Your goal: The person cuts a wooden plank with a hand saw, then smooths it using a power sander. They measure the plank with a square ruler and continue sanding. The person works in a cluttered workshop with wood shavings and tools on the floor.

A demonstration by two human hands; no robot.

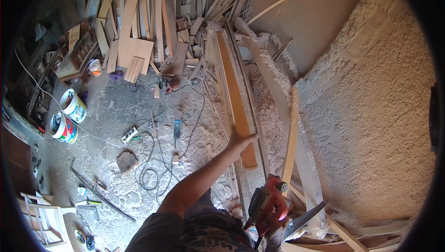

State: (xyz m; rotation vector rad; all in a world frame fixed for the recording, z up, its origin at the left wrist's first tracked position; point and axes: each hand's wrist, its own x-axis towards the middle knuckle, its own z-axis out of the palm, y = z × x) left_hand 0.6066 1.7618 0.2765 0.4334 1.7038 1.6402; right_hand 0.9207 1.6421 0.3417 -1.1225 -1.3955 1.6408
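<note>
A long, narrow orange-brown wooden board (235,97) lies lengthwise on a dusty timber beam (249,182) in front of me. My left hand (240,143) is closed over the board near its closer end, the thumb reaching across toward the right edge. Part of its fingers is hidden along the board's left side. At the lower middle, a red and black electric hand planer (270,205) is held by my right hand (276,239). That hand is partly hidden by the tool, which is beside the beam's near end, to the right.
Wood shavings (380,127) are heaped on the right, by a long slanted plank (271,73). Offcuts and boards (139,53) pile up at the back. Left on the floor are cables (155,173), a power strip (130,135), paint buckets (65,128) and a handsaw-like long strip (104,196).
</note>
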